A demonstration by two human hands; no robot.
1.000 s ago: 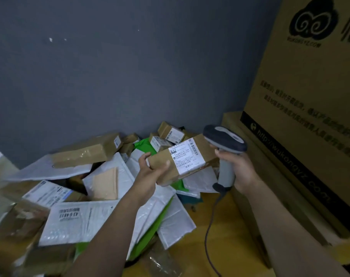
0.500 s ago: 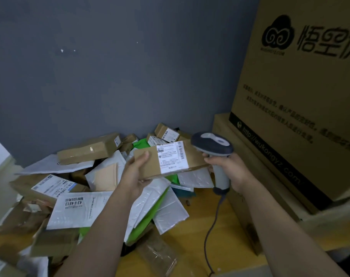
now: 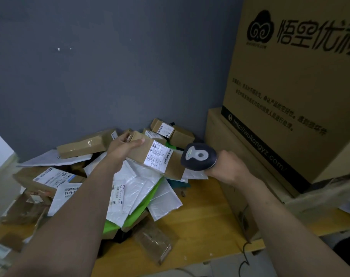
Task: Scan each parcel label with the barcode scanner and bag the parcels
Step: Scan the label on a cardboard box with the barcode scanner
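Centre of frame: your left hand (image 3: 123,146) grips the brown parcel (image 3: 139,155) by its upper-left end, fingers wrapped round the cardboard; the grip sits clear of the white label (image 3: 157,155), which is likely why you took that end; nothing covers the barcode.

Parcel is raised off the pile (image 3: 130,188) and tilted, label face up and turned toward the right of frame, presenting the print to the reader.

Right of centre: your right hand (image 3: 227,166) is clenched round the handle of the barcode scanner (image 3: 198,156); the handle is mostly hidden behind the head; the head sits just beside the parcel's lower-right corner, possibly touching it; hard to tell from this angle whether its window actually faces the label.

Cable (image 3: 243,256) trails down to the lower right of frame, off the wooden surface (image 3: 202,208).

Judgement: scan step in hand, bagging not yet begun; many parcels and mailers are heaped against the grey wall (image 3: 110,76), so the task looks early.

No bag can be made out; large printed carton (image 3: 290,86) fills the upper right.
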